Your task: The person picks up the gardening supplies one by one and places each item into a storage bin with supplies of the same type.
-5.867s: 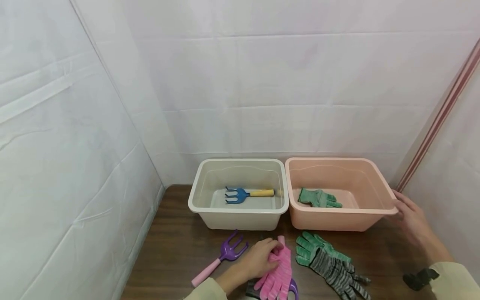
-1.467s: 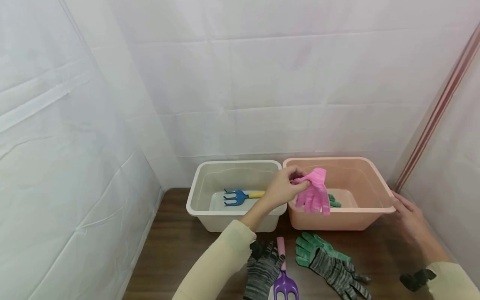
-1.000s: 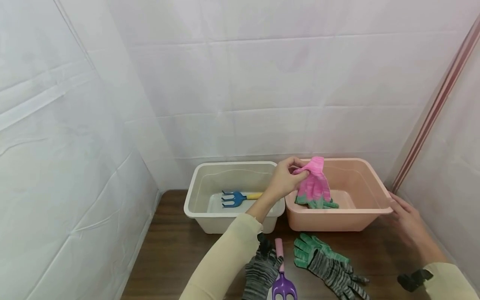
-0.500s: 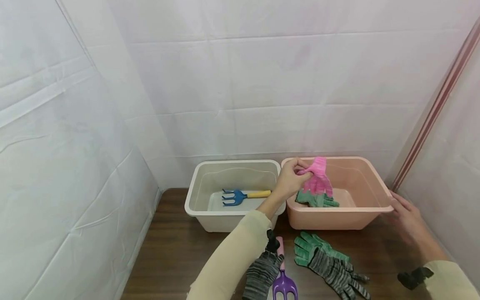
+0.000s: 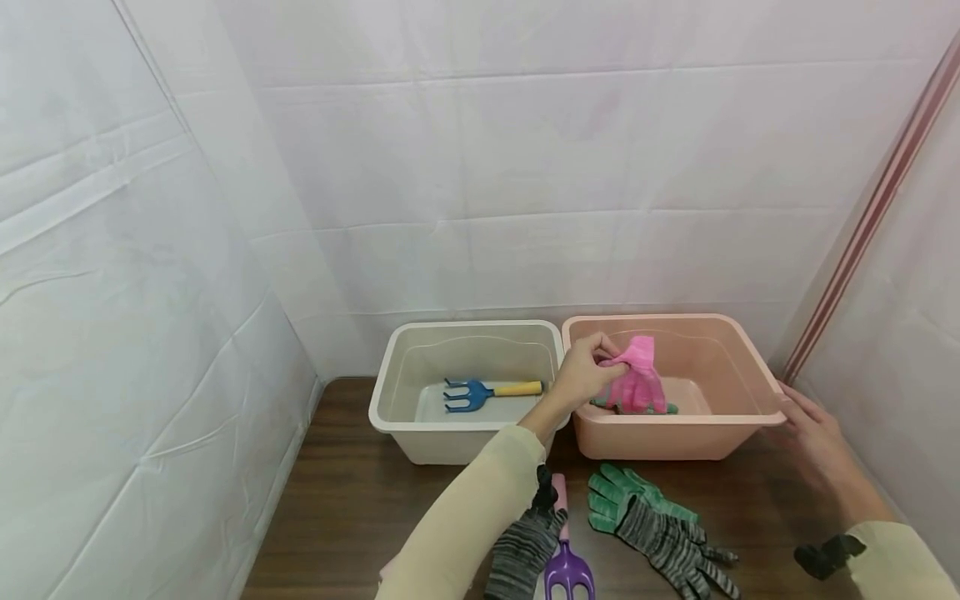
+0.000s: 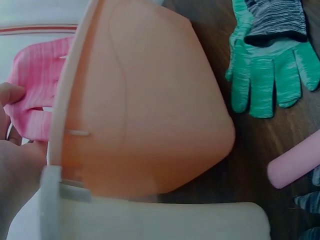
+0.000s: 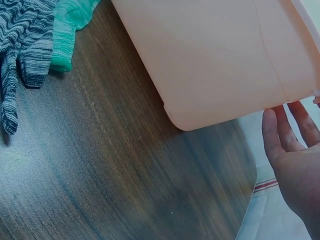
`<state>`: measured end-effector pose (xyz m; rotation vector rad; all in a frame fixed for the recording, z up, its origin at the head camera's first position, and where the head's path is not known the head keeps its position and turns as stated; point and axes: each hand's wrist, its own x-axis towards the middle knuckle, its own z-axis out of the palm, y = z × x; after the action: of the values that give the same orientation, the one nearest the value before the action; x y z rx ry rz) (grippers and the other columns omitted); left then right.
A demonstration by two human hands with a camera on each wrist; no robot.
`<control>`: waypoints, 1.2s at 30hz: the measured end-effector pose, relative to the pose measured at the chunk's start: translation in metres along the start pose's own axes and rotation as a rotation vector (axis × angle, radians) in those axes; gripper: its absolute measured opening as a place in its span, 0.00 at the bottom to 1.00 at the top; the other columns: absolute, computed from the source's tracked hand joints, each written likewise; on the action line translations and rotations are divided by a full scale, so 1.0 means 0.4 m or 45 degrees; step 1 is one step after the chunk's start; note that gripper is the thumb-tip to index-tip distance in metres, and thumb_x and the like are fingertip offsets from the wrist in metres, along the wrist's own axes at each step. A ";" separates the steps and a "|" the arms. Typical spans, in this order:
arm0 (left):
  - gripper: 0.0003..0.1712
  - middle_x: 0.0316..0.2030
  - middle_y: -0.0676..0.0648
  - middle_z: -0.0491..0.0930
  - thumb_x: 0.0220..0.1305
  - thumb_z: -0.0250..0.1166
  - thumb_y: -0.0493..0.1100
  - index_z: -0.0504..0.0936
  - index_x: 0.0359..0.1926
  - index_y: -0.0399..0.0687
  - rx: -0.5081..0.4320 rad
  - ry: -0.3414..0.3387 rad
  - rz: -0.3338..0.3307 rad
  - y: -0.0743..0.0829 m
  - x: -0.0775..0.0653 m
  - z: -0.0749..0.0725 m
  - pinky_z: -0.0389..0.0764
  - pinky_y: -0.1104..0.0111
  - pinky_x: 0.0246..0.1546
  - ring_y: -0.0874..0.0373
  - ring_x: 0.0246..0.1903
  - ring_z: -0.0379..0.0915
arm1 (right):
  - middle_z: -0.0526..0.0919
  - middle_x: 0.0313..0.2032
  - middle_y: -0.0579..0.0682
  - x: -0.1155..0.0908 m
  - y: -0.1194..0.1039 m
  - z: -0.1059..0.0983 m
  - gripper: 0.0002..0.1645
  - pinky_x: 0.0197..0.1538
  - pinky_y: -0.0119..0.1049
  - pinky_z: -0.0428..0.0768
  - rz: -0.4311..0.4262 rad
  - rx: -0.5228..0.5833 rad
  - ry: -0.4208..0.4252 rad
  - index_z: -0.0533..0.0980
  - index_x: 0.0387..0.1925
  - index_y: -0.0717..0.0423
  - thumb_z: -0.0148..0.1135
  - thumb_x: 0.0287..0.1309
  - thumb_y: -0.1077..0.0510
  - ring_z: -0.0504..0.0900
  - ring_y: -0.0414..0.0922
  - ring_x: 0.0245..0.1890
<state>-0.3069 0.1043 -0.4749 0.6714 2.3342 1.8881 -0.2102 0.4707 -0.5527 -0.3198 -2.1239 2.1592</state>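
Note:
In the head view my left hand (image 5: 583, 372) pinches a pink knit glove (image 5: 637, 382) by its cuff, inside the left part of the peach plastic tub (image 5: 705, 421). The glove hangs fingers downward over a green glove (image 5: 671, 409) on the tub floor, which it mostly hides. From the left wrist, pink cloth (image 6: 37, 80) shows past the tub rim, between thumb and fingers. My right hand (image 5: 821, 437) touches the tub's right end with extended fingers; in the right wrist view the fingers (image 7: 272, 132) rest at its outer wall.
Left of the tub stands a cream tub (image 5: 472, 427) holding a blue hand fork (image 5: 472, 396) with yellow handle. On the dark wooden table (image 5: 337, 500) lie a green glove (image 5: 622, 496), grey striped gloves (image 5: 667, 542) and a purple fork (image 5: 567, 571). White sheeting (image 5: 480, 167) surrounds the table.
My left hand has lifted the pink glove off the table and carried it to the peach tub; over the last half second it sinks lower inside. The right hand stays at the tub.

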 end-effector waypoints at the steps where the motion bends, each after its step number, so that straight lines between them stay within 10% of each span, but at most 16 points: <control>1: 0.08 0.32 0.54 0.85 0.66 0.75 0.35 0.81 0.37 0.45 -0.004 0.000 -0.012 -0.003 0.000 -0.001 0.77 0.76 0.35 0.65 0.33 0.76 | 0.56 0.82 0.55 0.002 0.000 0.000 0.48 0.46 0.26 0.85 0.001 -0.005 -0.007 0.52 0.85 0.54 0.57 0.78 0.38 0.80 0.24 0.47; 20: 0.09 0.34 0.54 0.84 0.64 0.77 0.36 0.82 0.36 0.49 0.047 0.001 -0.009 -0.009 -0.003 0.032 0.78 0.75 0.38 0.66 0.35 0.79 | 0.53 0.83 0.54 -0.010 0.013 -0.023 0.49 0.45 0.24 0.84 0.006 0.066 0.048 0.51 0.84 0.58 0.60 0.77 0.40 0.79 0.26 0.50; 27: 0.09 0.34 0.56 0.83 0.65 0.77 0.37 0.82 0.36 0.50 0.084 0.013 -0.005 -0.008 -0.006 0.033 0.78 0.75 0.38 0.66 0.35 0.79 | 0.79 0.60 0.36 -0.018 0.020 -0.024 0.42 0.46 0.24 0.84 -0.083 0.191 0.010 0.55 0.83 0.59 0.60 0.79 0.49 0.83 0.26 0.48; 32: 0.10 0.36 0.57 0.82 0.66 0.76 0.38 0.81 0.36 0.52 0.095 0.027 -0.007 -0.009 -0.007 0.032 0.79 0.75 0.37 0.65 0.35 0.79 | 0.82 0.51 0.32 -0.022 0.025 -0.024 0.33 0.46 0.27 0.85 -0.121 0.292 -0.015 0.66 0.79 0.52 0.60 0.79 0.53 0.85 0.28 0.48; 36: 0.10 0.37 0.57 0.82 0.66 0.76 0.38 0.81 0.36 0.53 0.109 0.032 -0.009 -0.012 -0.009 0.030 0.79 0.75 0.37 0.65 0.35 0.78 | 0.80 0.56 0.35 -0.025 0.025 -0.021 0.42 0.47 0.27 0.85 -0.084 0.223 0.009 0.56 0.83 0.59 0.60 0.79 0.49 0.83 0.26 0.47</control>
<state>-0.3014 0.1133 -0.4831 0.6495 2.4416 1.8127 -0.1980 0.4764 -0.5621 -0.2376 -1.8961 2.2813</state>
